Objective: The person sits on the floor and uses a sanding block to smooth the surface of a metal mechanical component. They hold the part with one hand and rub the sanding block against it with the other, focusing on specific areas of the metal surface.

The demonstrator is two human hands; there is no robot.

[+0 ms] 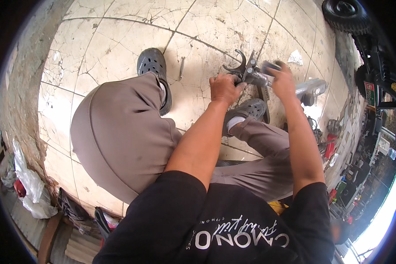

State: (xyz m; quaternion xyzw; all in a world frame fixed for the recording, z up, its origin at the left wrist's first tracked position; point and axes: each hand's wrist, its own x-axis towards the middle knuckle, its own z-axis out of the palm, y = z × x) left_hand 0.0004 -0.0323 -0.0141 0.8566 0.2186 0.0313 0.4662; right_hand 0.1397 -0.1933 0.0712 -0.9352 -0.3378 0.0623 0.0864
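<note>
Black shirt [156,220] lies nearest, well behind the fingers. Left hand [225,90]: fingers curled on a metal assembly [256,79], a dark hooked piece [241,67] just beyond them; right hand [284,83]: blurred, beside the assembly, and from where I stand I cannot tell its fingers' hold.
</note>
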